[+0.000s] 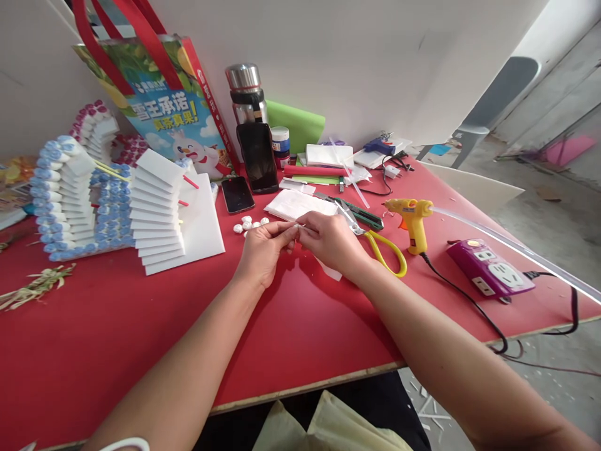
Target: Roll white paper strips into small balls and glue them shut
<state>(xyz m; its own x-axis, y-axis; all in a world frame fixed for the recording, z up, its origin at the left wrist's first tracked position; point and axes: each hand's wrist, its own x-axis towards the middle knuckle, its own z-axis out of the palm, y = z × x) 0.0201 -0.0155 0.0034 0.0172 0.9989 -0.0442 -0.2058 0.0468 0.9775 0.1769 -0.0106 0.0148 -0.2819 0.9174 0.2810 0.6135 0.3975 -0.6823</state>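
My left hand (261, 252) and my right hand (329, 240) meet over the middle of the red table (282, 326). Fingertips of both are pinched together on a small white piece (298, 227), mostly hidden by the fingers; it looks like thin paper. Just left of my left fingers lie several small white balls (246, 223). Behind the hands rests a stack of white sheets (300, 204). A white strip (330, 270) shows under my right hand. Scissors with yellow handles (398, 266) lie to the right of that hand, against a green-handled tool (364, 216).
At left stand white folded panels (157, 216) and a blue-and-white decorated piece (51, 200). Behind are a carrier bag (164, 119), a flask (244, 84) and two phones (257, 156). A yellow glue gun (414, 225) and a purple power socket (491, 269) with cables stand right.
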